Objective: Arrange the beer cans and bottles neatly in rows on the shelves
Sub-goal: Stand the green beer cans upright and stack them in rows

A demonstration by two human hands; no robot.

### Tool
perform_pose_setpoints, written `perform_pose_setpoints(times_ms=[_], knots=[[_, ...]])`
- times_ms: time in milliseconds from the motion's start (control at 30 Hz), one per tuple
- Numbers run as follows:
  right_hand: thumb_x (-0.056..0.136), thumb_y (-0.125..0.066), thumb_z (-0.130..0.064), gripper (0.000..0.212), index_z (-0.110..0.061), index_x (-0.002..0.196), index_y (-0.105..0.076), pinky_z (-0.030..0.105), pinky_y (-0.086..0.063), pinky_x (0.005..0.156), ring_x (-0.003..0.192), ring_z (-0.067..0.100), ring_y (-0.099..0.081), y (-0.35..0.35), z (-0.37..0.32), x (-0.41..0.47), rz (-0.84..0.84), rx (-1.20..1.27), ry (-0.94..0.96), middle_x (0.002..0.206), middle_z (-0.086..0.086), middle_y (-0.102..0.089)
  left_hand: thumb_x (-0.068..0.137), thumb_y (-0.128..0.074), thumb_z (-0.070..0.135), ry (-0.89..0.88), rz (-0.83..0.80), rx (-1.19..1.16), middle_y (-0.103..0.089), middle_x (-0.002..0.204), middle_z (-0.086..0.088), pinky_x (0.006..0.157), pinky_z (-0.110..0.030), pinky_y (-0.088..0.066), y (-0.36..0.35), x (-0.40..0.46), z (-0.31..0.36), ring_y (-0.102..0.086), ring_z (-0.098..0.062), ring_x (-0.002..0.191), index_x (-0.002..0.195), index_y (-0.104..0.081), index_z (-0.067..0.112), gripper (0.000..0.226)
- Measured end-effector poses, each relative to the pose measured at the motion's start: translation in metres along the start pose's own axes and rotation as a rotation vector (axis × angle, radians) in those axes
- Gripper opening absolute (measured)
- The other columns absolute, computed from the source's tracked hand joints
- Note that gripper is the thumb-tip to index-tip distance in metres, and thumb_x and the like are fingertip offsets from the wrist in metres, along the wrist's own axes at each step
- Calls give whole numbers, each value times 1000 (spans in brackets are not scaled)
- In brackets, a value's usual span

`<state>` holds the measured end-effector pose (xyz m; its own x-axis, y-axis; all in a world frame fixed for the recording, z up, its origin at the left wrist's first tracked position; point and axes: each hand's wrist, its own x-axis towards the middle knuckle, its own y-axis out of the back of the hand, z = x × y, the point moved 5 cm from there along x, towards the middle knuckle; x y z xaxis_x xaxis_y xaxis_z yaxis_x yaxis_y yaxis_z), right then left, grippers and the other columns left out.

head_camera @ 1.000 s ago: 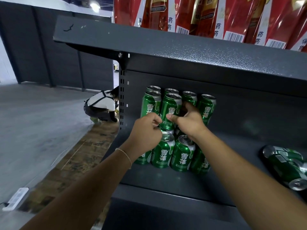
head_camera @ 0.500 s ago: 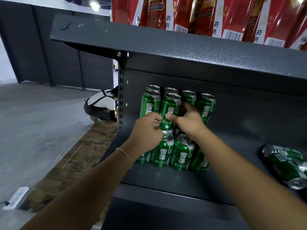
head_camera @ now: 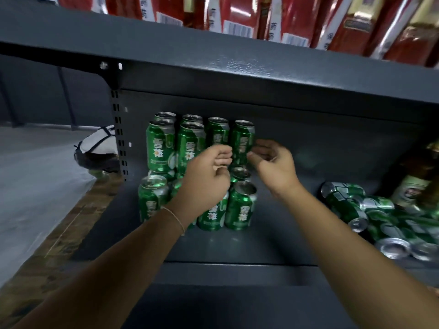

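Green beer cans stand in two stacked layers at the left of the dark grey shelf (head_camera: 280,236). The upper layer (head_camera: 161,146) is four cans wide, and the lower layer (head_camera: 240,207) stands in front of and beneath it. My left hand (head_camera: 204,181) hovers before the middle cans with its fingers curled, and I see nothing in it. My right hand (head_camera: 273,162) is loosely curled, with its fingertips beside the upper right can (head_camera: 242,138). Both forearms hide part of the lower cans.
Several green cans (head_camera: 344,205) lie tumbled on the shelf's right side, next to a brown bottle (head_camera: 415,184). The upper shelf (head_camera: 237,62) overhangs closely and carries red packages (head_camera: 294,17). A person (head_camera: 97,148) crouches on the floor past the shelf's left post.
The view has shifted closer and to the right. Both hands have moved right, from the middle upper cans toward the rightmost upper can. The right hand has come off the can tops.
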<state>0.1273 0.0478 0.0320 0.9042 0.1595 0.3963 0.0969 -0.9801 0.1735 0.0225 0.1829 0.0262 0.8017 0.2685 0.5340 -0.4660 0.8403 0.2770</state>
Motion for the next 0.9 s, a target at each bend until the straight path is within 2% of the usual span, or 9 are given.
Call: perform_pose_setpoints(times_ms=[133,233,300,333,400,467,567,767,900], knots=[[89,-68,-1,29,-6,117,-62,11,-50,74,92,13,-62,53,15,3,47,-38,-27,107,13,-67,87,-44,-10,10,-84,-37,-58,127,-5,97,-19,-45,-48,4,13,-59,-13,116,132,-51,10,50],[89,-67,-3,29,-3,118,-62,6,-48,70,89,13,-62,90,26,5,74,-86,-49,106,13,-67,86,-42,-10,5,-136,-53,-56,128,-2,94,-19,-45,-85,5,23,-57,-13,116,134,-49,11,53],[88,-69,-7,30,-6,117,-63,9,-49,73,89,15,-64,114,37,9,91,-148,-82,105,11,-69,84,-42,-8,-1,-165,-70,-55,127,-1,93,-20,-46,-109,5,29,-57,-14,117,134,-48,12,54],[87,-71,-12,30,-9,116,-64,16,-51,78,92,18,-66,127,44,11,100,-227,-102,104,9,-70,84,-42,-8,9,-181,-71,-55,128,-1,92,-18,-45,-120,5,31,-56,-13,117,135,-48,13,55],[84,-72,-23,35,-14,117,-65,27,-50,87,103,24,-66,155,59,14,76,-543,-164,108,6,-71,86,-43,-9,48,-216,-69,-53,130,-2,90,-13,-43,-143,5,34,-54,-12,119,137,-46,13,55],[83,-67,-31,38,-12,116,-63,31,-49,87,109,31,-63,181,72,12,18,-879,-210,112,11,-69,88,-43,-8,101,-254,-68,-51,134,-4,89,-14,-42,-165,4,34,-53,-12,121,138,-44,13,55],[86,-58,-43,41,-13,112,-58,37,-48,88,114,36,-60,214,88,6,-21,-1168,-258,120,16,-65,87,-42,-7,171,-295,-41,-49,138,-7,91,-18,-39,-195,2,27,-51,-15,124,140,-42,12,56],[87,-49,-65,64,-16,127,-56,41,-40,101,125,32,-55,240,123,9,-120,-1370,-367,132,12,-60,85,-41,-8,191,-333,14,-50,138,-10,99,-22,-41,-245,-6,23,-51,-17,125,139,-43,9,56],[85,-53,-60,63,-19,132,-53,44,-31,105,131,34,-45,239,138,10,-183,-1413,-406,135,10,-58,85,-42,-7,195,-357,41,-51,139,-11,107,-29,-40,-271,-9,23,-50,-19,127,139,-44,8,56]])
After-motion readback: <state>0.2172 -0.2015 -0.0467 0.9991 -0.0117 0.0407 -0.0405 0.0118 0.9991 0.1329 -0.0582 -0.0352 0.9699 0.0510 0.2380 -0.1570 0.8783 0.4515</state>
